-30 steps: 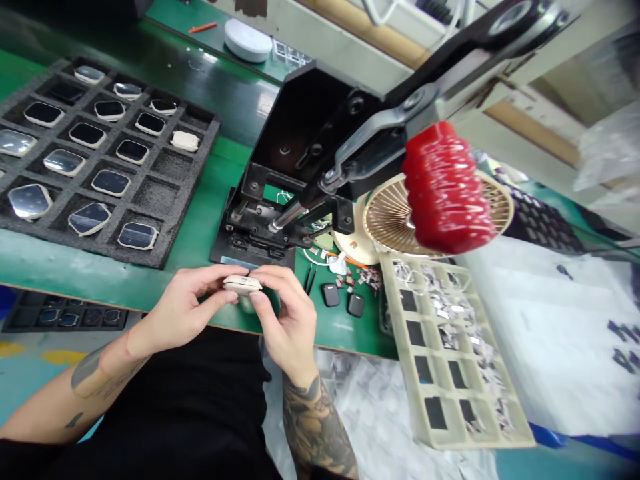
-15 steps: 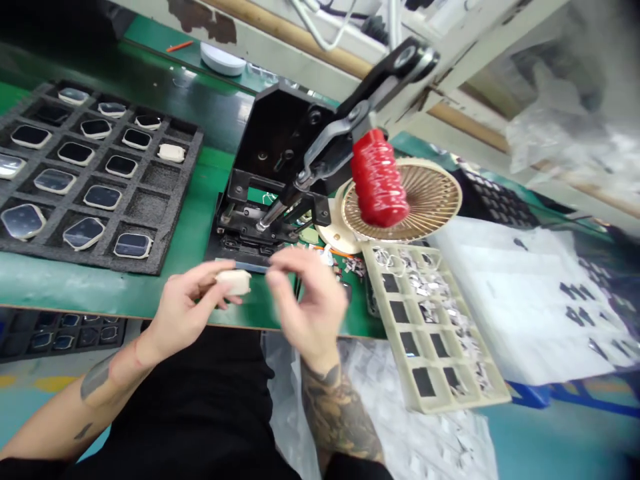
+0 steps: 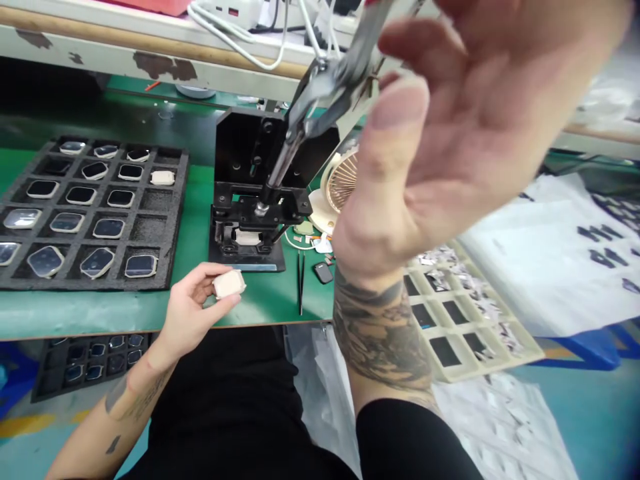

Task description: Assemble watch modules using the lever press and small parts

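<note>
My left hand [image 3: 193, 307] pinches a cream watch case [image 3: 229, 285] between thumb and fingers, just in front of a black hand press [image 3: 267, 143]. Another cream part [image 3: 249, 237] sits in the press's fixture. My right hand [image 3: 465, 133] is raised close to the camera, palm showing and thumb apart from the partly curled fingers. Beside it is the press's metal lever [image 3: 327, 87]; a sliver of its red handle shows at the top edge, the rest out of view. Whether the fingers touch the handle is unclear.
A dark foam tray [image 3: 173, 257] of watches lies left. Tweezers [image 3: 301, 283] and a small black piece [image 3: 323, 272] lie right of the press. Behind my right arm are a cream fan [image 3: 341, 180] and a compartment box [image 3: 483, 377] of small parts.
My right hand has moved from beside the watch case up to the lever's upper end. My left hand still holds the case. The view has shifted, and the cream part in the fixture now shows.
</note>
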### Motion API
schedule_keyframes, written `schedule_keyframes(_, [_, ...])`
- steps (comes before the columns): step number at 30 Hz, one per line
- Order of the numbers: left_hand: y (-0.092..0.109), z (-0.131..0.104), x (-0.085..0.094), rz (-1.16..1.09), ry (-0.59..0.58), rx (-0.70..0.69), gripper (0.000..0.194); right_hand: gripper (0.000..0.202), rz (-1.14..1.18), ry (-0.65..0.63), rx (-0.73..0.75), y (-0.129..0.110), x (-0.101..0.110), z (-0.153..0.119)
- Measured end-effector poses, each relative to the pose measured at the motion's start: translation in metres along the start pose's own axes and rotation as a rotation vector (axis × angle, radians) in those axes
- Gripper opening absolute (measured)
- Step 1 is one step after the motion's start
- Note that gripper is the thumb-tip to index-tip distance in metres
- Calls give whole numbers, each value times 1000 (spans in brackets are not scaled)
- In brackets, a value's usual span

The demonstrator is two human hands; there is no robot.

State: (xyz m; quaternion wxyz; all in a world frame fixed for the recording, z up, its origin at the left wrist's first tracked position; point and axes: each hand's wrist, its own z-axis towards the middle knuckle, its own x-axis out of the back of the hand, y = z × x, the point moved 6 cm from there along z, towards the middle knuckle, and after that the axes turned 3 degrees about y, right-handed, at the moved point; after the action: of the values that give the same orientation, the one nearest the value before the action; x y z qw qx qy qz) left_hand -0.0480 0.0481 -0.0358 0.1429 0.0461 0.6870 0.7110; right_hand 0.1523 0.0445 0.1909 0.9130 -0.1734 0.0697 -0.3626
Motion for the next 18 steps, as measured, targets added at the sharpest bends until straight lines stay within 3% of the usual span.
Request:
schedule_keyframes(3, [10,-6,3,233,-53,-119,35,31,-39,-52,-50,4,27,-36])
schedule_keyframes(5, [17,-8,9,340,-48,-197,35,30,-51,-275,-46,16,32,-74])
schedule_keyframes(9, [26,-2,22,419,17,-259,36,37,-179,-787,-85,53,13,-147])
schedule_keyframes(12, [31,4,17,438,5,-268,36,50,-321,-995,-63,77,-15,-171])
schedule_keyframes(15, [39,4,6,473,-38,-320,34,41,-407,-1080,-73,94,-37,-176])
schedule_keyframes(18, [44,1,3,553,-18,-374,36,36,-364,-969,-148,93,-35,-174])
